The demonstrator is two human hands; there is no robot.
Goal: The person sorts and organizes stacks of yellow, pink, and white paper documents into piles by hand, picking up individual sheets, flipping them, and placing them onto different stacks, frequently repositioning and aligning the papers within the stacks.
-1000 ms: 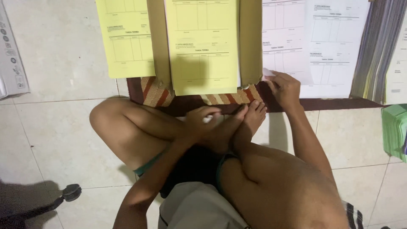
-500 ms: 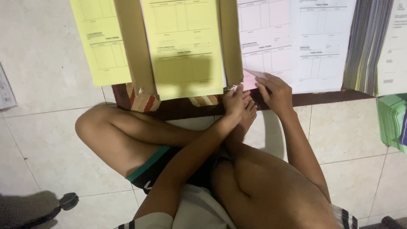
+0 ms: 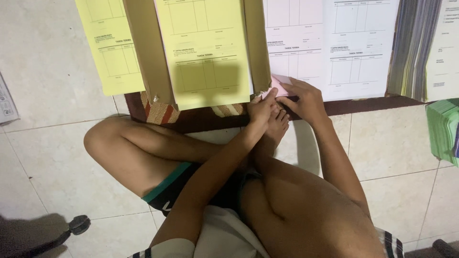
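I sit cross-legged on a tiled floor. My left hand (image 3: pixel 262 107) and my right hand (image 3: pixel 304 99) meet at the near corner of a stack of pale pink printed forms (image 3: pixel 291 43). The fingers of both hands pinch a lifted, folded-up corner of the top pink sheet (image 3: pixel 278 84). To the left lies a yellow form (image 3: pixel 203 50) on a brown cardboard sheet (image 3: pixel 146 52). A second yellow form (image 3: pixel 109 45) lies further left. To the right of the pink stack lies a white form stack (image 3: pixel 358 45).
A striped red and tan mat (image 3: pixel 162 112) lies under the papers. A thick pile of mixed sheets (image 3: pixel 415 48) sits at the right, with a green paper bundle (image 3: pixel 442 136) below it. A chair caster (image 3: pixel 78 224) shows at the lower left, a white box edge (image 3: pixel 5 100) at the left.
My left hand left my foot and reached up to the pink sheet's corner beside my right hand. The corner is now lifted more. The view shifted right and slightly down.
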